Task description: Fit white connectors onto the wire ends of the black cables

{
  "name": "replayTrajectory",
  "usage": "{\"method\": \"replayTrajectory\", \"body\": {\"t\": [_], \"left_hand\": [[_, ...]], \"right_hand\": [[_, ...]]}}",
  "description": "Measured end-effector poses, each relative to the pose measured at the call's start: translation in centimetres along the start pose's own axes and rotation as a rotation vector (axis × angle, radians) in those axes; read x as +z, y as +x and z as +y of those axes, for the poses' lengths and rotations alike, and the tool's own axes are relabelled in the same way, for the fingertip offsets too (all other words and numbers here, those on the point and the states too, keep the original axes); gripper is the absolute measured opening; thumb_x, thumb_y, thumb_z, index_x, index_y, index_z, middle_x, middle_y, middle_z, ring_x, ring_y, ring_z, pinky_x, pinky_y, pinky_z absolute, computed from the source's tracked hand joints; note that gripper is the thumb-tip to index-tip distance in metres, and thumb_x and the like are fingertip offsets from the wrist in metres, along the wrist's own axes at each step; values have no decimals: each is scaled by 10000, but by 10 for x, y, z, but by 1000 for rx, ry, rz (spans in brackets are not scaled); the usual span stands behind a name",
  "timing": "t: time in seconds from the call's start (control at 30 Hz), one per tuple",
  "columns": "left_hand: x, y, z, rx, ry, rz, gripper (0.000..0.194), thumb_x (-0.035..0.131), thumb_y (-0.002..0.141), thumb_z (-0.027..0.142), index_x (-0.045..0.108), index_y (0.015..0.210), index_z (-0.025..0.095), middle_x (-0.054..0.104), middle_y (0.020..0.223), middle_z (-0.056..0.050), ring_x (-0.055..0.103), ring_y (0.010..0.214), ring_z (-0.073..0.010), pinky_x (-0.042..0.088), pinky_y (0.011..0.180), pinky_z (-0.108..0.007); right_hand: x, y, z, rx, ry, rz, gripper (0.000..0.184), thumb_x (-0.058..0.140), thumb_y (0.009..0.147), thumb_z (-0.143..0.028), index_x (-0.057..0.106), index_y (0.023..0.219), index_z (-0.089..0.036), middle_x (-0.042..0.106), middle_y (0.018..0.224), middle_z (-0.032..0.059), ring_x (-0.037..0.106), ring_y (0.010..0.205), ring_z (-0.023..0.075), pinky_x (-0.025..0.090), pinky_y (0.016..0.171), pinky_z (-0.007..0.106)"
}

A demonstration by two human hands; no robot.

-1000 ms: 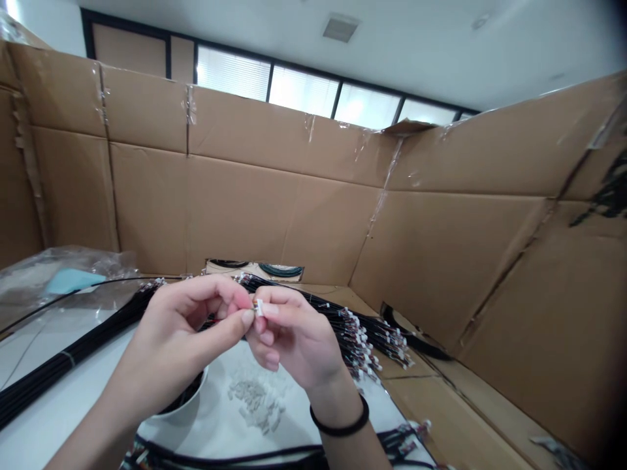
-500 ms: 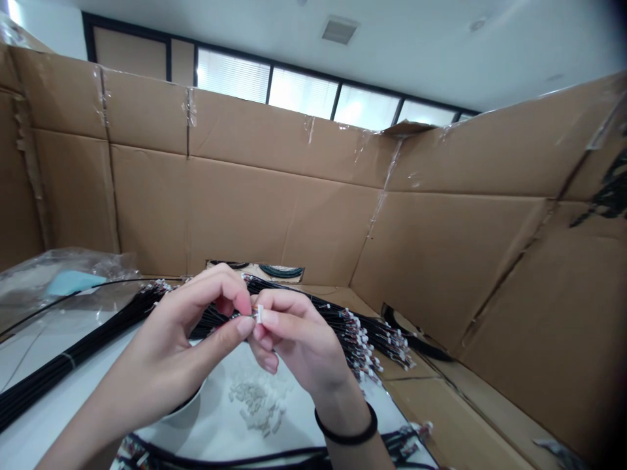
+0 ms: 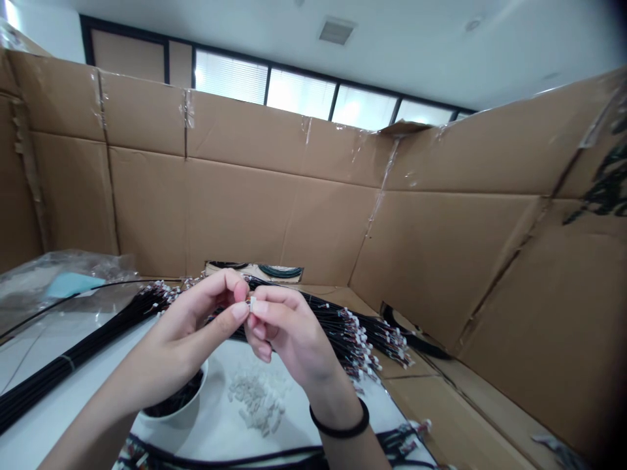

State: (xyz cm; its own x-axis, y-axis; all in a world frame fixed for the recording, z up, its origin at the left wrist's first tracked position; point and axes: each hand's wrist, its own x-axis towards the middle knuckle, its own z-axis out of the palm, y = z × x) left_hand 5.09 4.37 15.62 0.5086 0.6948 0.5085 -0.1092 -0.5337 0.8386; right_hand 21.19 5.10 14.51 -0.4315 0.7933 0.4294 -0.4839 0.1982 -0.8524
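Head view, then: what have the hands got?

— A tiny white connector [image 3: 253,303], pinched up above the table [image 3: 294,398]. The right hand [image 3: 289,336] has it closed between thumb and fingers, and the left hand [image 3: 193,329] is closed in on it too, from the other side.

— Any wire on it?

— Too small to tell from here; the fingers hide it.

— And below them?

— A white bowl [image 3: 171,418] under the left wrist, something dark inside, and a pile of loose white pieces [image 3: 255,401] on the table just right of it.

— Those black bunches?

— Wire bundles: one [image 3: 63,372] runs off to the left, another [image 3: 347,333] fans out behind the right hand, white tips on its ends. Cardboard walls [image 3: 235,209] rise beyond them, and a black band [image 3: 339,427] sits on the right wrist
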Motion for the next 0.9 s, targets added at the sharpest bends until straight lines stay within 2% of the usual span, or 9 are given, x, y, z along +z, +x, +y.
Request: {"method": "replayTrajectory", "body": {"t": [0.13, 0.3, 0.43, 0.57, 0.67, 0.77, 0.9], "left_hand": [[0, 0, -4, 7, 155, 99, 188, 518, 999, 362, 536, 878, 219, 623, 836, 6, 611, 824, -148, 508, 770, -260], [-2, 2, -6, -74, -83, 74, 193, 559, 974, 348, 553, 853, 198, 620, 801, 7, 621, 802, -149, 501, 788, -265], [-5, 7, -13, -169, -142, 157, 228, 620, 915, 386, 586, 821, 182, 597, 791, 11, 578, 784, -135, 458, 734, -231], [-10, 15, -18, -184, -28, 232, 269, 657, 862, 420, 616, 777, 168, 606, 768, 11, 558, 756, -130, 445, 701, -218], [-17, 17, -17, -188, 95, 187, 293, 675, 843, 452, 674, 786, 164, 681, 798, -22, 613, 793, -167, 473, 731, -243], [-23, 16, -15, -167, 174, 158, 293, 691, 819, 455, 725, 786, 166, 740, 829, -59, 661, 824, -215, 503, 747, -282], [-22, 17, -20, -84, 289, 280, 273, 686, 784, 425, 736, 738, 160, 742, 812, -72, 669, 787, -222, 511, 728, -294]], "right_hand": [[0, 2, 1, -23, -91, 98, 251, 658, 805, -281, 583, 601, -155, 474, 511, -63, 407, 377, 40, 258, 340, 167], [-4, 4, 3, -20, -130, 31, 269, 718, 810, -397, 623, 710, -167, 475, 527, -76, 374, 368, 38, 274, 320, 169], [-6, 5, 5, -73, -296, 61, 288, 701, 833, -433, 637, 756, -163, 477, 485, -81, 368, 361, 46, 303, 335, 181], [-6, 7, 10, -112, -498, 158, 264, 649, 876, -404, 636, 769, -162, 432, 462, -90, 341, 367, 50, 275, 348, 186], [-7, 9, 14, -116, -614, 195, 245, 646, 878, -370, 655, 765, -153, 432, 486, -78, 352, 398, 56, 261, 361, 191], [-8, 11, 19, -80, -610, 218, 266, 646, 874, -393, 642, 755, -154, 447, 485, -76, 351, 398, 56, 264, 369, 194], [-10, 15, 25, -24, -530, 229, 342, 636, 866, -452, 561, 680, -175, 436, 433, -90, 338, 355, 51, 275, 349, 184]]}}
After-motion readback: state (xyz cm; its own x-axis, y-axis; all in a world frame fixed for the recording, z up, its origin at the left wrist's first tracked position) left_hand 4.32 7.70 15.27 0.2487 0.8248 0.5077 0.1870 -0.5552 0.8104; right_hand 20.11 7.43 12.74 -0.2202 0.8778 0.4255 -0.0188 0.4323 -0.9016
